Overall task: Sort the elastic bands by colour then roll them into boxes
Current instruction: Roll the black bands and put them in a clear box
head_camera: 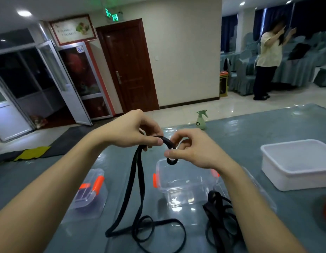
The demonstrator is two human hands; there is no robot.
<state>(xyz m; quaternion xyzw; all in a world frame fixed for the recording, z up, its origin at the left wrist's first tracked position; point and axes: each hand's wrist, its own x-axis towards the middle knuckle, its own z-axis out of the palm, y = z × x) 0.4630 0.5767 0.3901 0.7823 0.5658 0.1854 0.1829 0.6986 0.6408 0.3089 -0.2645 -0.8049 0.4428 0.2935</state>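
Step in hand, as I read it: rolling one black elastic band (138,179) into a coil for the clear box (178,181). To do it well I would hold the free length taut and flat between the hands and feed it in short lengths. The turns should stack edge on edge, and the roll needs a firm pinch so it cannot spring loose before boxing.

Left hand (131,132): fingers curled, thumb and forefinger pinching the band where it bends over, guiding the feed.

Right hand (193,150): thumb and fingers closed round a small started coil (172,161), held in the air above the far rim of the clear box.

The band hangs from the left hand to the near edge of the table (250,136), its slack lying there in loose loops. More black bands (220,212) are heaped by the near edge, partly under the right forearm. A white tub (295,167) stands toward the right edge.
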